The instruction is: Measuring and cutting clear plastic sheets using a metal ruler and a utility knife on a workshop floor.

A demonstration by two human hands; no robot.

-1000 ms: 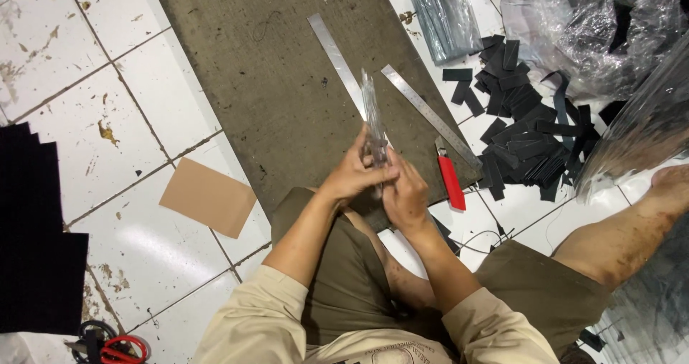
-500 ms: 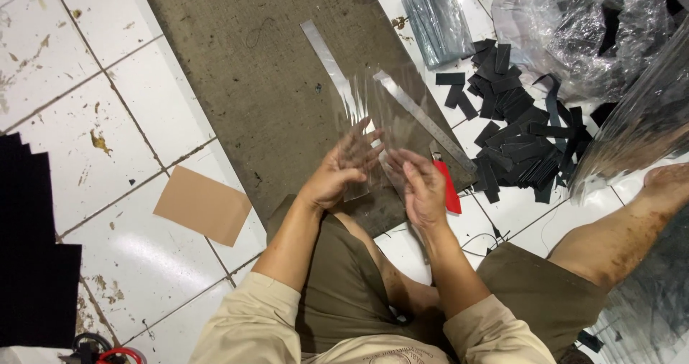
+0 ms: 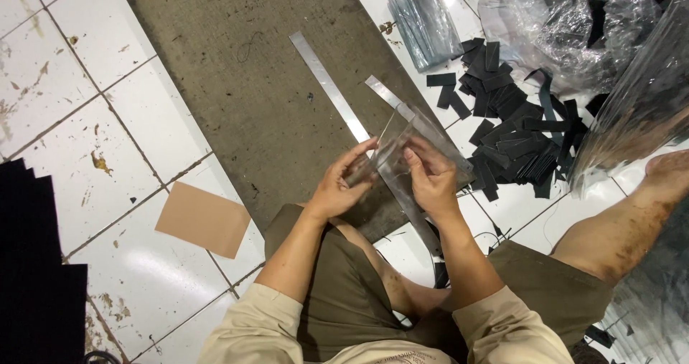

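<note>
I hold a clear plastic sleeve (image 3: pixel 413 149) with both hands above the edge of the grey mat (image 3: pixel 237 70). Its long axis runs slanted, from low near my left hand (image 3: pixel 337 188) up and away to the right, and the far end looks spread open. My left fingers are closed on its lower edge, my right hand (image 3: pixel 430 181) pinches its middle. Two metal rulers (image 3: pixel 330 88) lie under it, and black strips (image 3: pixel 513 131) lie to the right.
</note>
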